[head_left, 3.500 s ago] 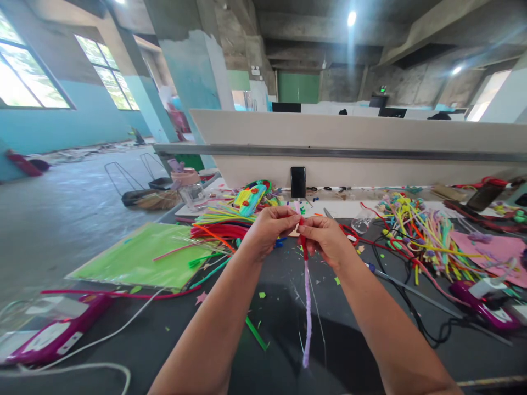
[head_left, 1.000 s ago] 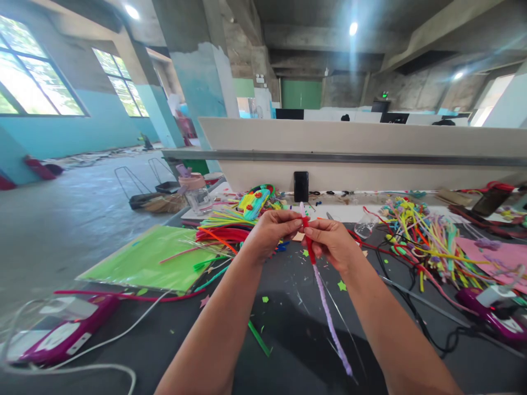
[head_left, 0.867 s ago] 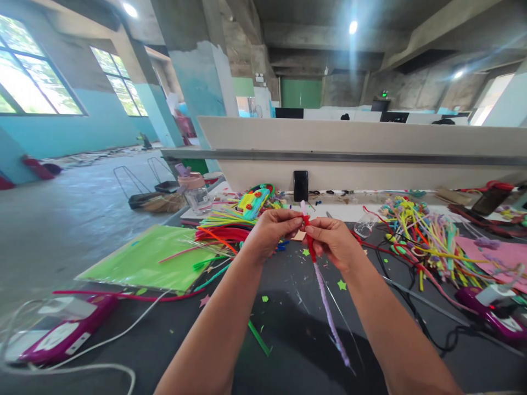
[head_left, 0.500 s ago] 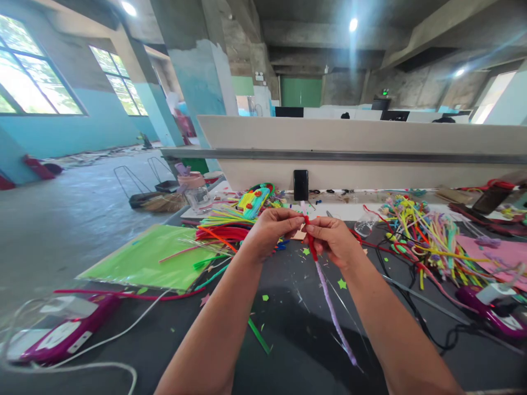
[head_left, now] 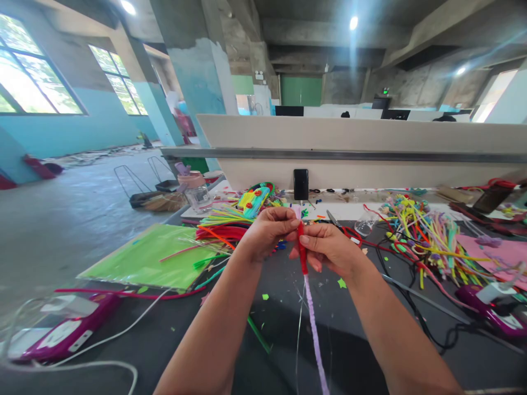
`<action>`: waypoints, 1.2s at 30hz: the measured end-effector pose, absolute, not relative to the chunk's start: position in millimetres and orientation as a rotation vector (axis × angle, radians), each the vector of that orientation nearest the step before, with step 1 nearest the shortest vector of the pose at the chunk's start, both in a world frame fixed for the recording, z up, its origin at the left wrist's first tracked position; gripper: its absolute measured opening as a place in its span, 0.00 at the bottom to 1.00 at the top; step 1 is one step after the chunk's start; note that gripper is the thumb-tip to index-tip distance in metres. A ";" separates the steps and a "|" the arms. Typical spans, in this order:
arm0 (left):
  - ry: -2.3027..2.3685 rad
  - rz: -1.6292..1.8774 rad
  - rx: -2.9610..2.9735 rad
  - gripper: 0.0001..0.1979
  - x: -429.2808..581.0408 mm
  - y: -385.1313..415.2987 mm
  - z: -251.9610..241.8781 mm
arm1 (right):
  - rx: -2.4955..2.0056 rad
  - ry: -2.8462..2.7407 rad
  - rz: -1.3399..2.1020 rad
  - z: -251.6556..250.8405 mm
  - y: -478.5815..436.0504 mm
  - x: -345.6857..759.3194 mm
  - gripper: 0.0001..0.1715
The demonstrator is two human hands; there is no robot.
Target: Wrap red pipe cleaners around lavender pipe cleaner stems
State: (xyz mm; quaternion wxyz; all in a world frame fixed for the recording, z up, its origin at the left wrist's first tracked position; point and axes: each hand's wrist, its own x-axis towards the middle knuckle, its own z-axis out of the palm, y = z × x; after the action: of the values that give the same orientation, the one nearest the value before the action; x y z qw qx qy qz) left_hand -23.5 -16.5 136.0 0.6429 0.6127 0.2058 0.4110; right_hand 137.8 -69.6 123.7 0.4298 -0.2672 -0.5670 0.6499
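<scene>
At the bottom edge of view, lilac stem (head_left: 315, 334) runs out of sight, near end not shown; it slants above the dark table (head_left: 267, 378), contact with it unclear. Long axis goes near to far, almost straight, far end leaning slightly left. Farther up, same line, red part (head_left: 303, 252) of the stem sits right between both hands. Right hand (head_left: 331, 247) is the nearer one along the axis: grip narrow, thumb on the red part, other fingers loosely curled beside and behind. Left hand (head_left: 267, 233) just beyond, grip also narrow, thumb and forefinger pinching the red part's far end. So most of the lilac length lies on the near side of both grips; only a short pale tip shows past the left hand, pointing away. Off left, green sheet (head_left: 140, 258), then red bundle (head_left: 220, 234); scissors (head_left: 333, 219) just past right hand; pile (head_left: 436, 241) well to the right. Farther off, phone (head_left: 301, 184) upright before white board (head_left: 349, 131), about where the tip points.
</scene>
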 end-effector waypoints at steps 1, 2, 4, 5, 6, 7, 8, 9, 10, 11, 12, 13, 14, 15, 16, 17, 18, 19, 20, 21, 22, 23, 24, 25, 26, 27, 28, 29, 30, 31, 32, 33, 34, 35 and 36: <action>0.465 0.932 1.403 0.10 -22.9 -16.3 135.6 | -0.673 -1.406 1.620 122.3 -68.1 138.8 0.15; 0.472 0.938 1.415 0.11 -22.1 -16.0 135.1 | -0.691 -1.390 1.603 121.2 -66.6 139.4 0.14; 0.502 0.976 1.446 0.11 -20.0 -15.1 134.4 | -0.739 -1.355 1.559 120.0 -63.8 139.8 0.13; 0.521 0.998 1.467 0.11 -18.9 -14.6 134.3 | -0.761 -1.335 1.537 119.9 -62.7 139.7 0.13; 0.536 1.017 1.490 0.12 -17.8 -14.3 134.2 | -0.781 -1.315 1.516 120.1 -61.8 139.4 0.13; 0.549 1.029 1.512 0.12 -16.9 -14.1 134.3 | -0.799 -1.295 1.499 120.5 -61.1 139.0 0.13; 0.561 1.036 1.533 0.12 -16.0 -14.1 134.5 | -0.814 -1.275 1.482 120.7 -60.6 138.6 0.14; 0.575 1.040 1.554 0.12 -15.1 -14.4 134.8 | -0.828 -1.255 1.465 120.8 -60.0 138.3 0.14; 0.588 1.041 1.575 0.12 -14.2 -14.8 135.1 | -0.839 -1.238 1.447 120.5 -59.4 137.9 0.14; 0.599 1.041 1.594 0.12 -13.4 -15.3 135.6 | -0.847 -1.223 1.431 119.8 -58.6 137.5 0.15; 0.611 1.040 1.614 0.13 -12.5 -16.0 136.0 | -0.852 -1.212 1.419 118.7 -57.6 137.2 0.15; 0.624 1.036 1.634 0.13 -11.6 -16.7 136.5 | -0.856 -1.202 1.410 117.4 -56.5 136.9 0.16; 0.637 1.031 1.652 0.13 -10.8 -17.3 137.0 | -0.858 -1.192 1.402 115.9 -55.3 136.6 0.16; 0.650 1.026 1.665 0.14 -10.0 -17.9 137.4 | -0.860 -1.184 1.396 114.5 -54.1 136.4 0.16; 0.661 1.023 1.672 0.14 -9.3 -18.4 137.8 | -0.861 -1.177 1.390 113.3 -53.1 136.1 0.16; 0.670 1.024 1.675 0.14 -8.7 -18.7 138.0 | -0.861 -1.175 1.385 112.6 -52.4 136.0 0.16; 0.673 1.025 1.672 0.15 -8.5 -19.0 138.3 | -0.859 -1.178 1.382 112.4 -52.1 136.1 0.17; 0.669 1.025 1.665 0.15 -8.5 -19.3 138.5 | -0.855 -1.188 1.383 112.7 -52.3 136.4 0.17; 0.658 1.022 1.655 0.14 -8.8 -19.6 138.7 | -0.846 -1.207 1.390 113.6 -52.8 137.0 0.17; 0.640 1.015 1.643 0.14 -9.4 -20.0 139.0 | -0.831 -1.232 1.409 114.8 -53.6 137.9 0.16; 0.616 1.002 1.628 0.14 -10.2 -20.5 139.3 | -0.809 -1.260 1.436 116.2 -54.6 139.1 0.15; 0.586 0.987 1.610 0.13 -11.1 -21.0 139.6 | -0.783 -1.286 1.470 117.5 -55.6 140.4 0.14; 0.557 0.974 1.594 0.13 -12.0 -21.5 139.8 | -0.758 -1.306 1.506 118.6 -56.4 141.8 0.14; 0.532 0.966 1.582 0.12 -12.9 -21.7 139.9 | -0.737 -1.319 1.538 119.4 -56.9 142.9 0.14; 0.516 0.965 1.574 0.12 -13.7 -21.7 139.8 | -0.727 -1.322 1.557 119.7 -57.3 143.7 0.14; 0.510 0.969 1.571 0.12 -14.5 -21.4 139.6 | -0.728 -1.317 1.559 119.7 -57.4 144.2 0.14; 0.514 0.979 1.576 0.13 -15.1 -20.8 139.2 | -0.737 -1.307 1.546 119.4 -57.4 144.2 0.14; 0.524 0.988 1.587 0.13 -15.7 -20.0 138.7 | -0.750 -1.297 1.524 119.1 -57.4 143.9 0.14; 0.539 0.993 1.598 0.14 -16.2 -19.0 138.2 | -0.764 -1.288 1.498 118.7 -57.4 143.5 0.13; 0.552 0.995 1.609 0.14 -16.6 -18.1 137.7 | -0.777 -1.282 1.470 118.5 -57.5 143.0 0.13; 0.562 0.994 1.622 0.15 -17.1 -17.3 137.4 | -0.791 -1.282 1.442 118.6 -57.8 142.6 0.12; 0.570 0.990 1.634 0.15 -17.5 -16.7 137.2 | -0.807 -1.288 1.413 119.1 -58.2 142.3 0.12; 0.578 0.986 1.645 0.15 -17.8 -16.2 137.1 | -0.826 -1.300 1.380 119.9 -58.8 142.0 0.12; 0.589 0.980 1.656 0.15 -18.0 -16.0 137.1 | -0.857 -1.315 1.340 120.9 -59.6 141.9 0.11; 0.601 0.973 1.667 0.14 -17.9 -15.8 137.0 | -0.900 -1.333 1.292 122.0 -60.6 141.6 0.11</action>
State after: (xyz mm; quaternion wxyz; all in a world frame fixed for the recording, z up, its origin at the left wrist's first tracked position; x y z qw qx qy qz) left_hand -17.9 -15.8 137.0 0.5312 0.6987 0.2518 0.4077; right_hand 141.6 -60.6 122.0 0.5137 -0.3745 -0.5543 0.5373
